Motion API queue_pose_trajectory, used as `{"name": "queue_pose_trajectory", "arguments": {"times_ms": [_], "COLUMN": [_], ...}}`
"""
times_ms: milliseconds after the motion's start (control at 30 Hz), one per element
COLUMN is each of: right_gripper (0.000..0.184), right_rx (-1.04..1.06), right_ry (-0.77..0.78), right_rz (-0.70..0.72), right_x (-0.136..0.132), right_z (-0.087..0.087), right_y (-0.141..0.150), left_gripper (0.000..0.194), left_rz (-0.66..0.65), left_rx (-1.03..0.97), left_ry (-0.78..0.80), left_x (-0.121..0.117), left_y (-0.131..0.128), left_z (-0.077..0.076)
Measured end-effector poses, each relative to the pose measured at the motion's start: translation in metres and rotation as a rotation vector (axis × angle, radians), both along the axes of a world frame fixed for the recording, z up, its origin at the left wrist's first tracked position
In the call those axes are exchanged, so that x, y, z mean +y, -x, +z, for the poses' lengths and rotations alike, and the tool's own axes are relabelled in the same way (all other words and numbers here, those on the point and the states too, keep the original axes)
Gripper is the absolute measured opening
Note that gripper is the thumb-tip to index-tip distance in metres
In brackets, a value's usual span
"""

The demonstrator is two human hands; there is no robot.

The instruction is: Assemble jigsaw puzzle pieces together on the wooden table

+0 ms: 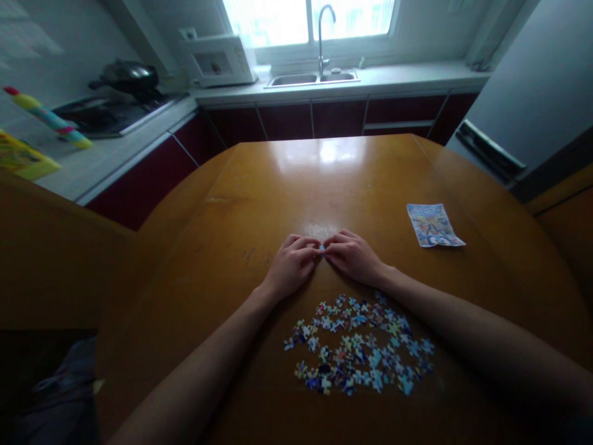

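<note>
Head view: pinching with left hand at a small pale-blue puzzle piece, clamped too by right hand; seemingly at a fitting step, with loose pieces nearer the body, printed sheet farther right. Probably calls next for careful edge alignment.

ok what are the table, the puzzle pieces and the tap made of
Table: probably wood or veneer, varnished; brown with a glossy reflection. Puzzle pieces: perhaps printed cardboard, being thin and multicoloured, but plastic or wood can't be ruled out. Tap: seemingly metal, smooth finish, given its silvery-grey look.
</note>
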State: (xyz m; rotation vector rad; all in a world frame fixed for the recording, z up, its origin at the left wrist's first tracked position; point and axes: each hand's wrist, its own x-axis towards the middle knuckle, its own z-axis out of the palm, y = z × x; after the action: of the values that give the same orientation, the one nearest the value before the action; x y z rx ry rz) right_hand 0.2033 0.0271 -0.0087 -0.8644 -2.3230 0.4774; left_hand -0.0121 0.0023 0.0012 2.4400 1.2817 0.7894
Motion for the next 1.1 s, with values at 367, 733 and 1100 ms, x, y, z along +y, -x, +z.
{"name": "queue_pose_trajectory", "arguments": {"times_ms": [367,733,1100], "right_gripper": [0.011,0.028,0.018], "right_rx": [0.058,0.316,0.133], "right_ry": [0.046,0.089,0.035], "right_rz": [-0.034,-0.260,0.002], "right_x": [0.002,0.012,0.007], "right_z": [-0.003,-0.010,-0.009], "right_y": [0.000,-0.004,-0.002], "left_gripper": [0.023,0.015,0.020], "left_rz": [0.069,0.043,-0.038], "left_rx": [-0.129,-0.096,-0.040], "left_ry": [0.078,0.012,-0.012], "left_x": [0.000,0.001,0.002], "left_y": [-0.001,-0.001,0.001], "left_z": [-0.002,-0.002,-0.004]}}
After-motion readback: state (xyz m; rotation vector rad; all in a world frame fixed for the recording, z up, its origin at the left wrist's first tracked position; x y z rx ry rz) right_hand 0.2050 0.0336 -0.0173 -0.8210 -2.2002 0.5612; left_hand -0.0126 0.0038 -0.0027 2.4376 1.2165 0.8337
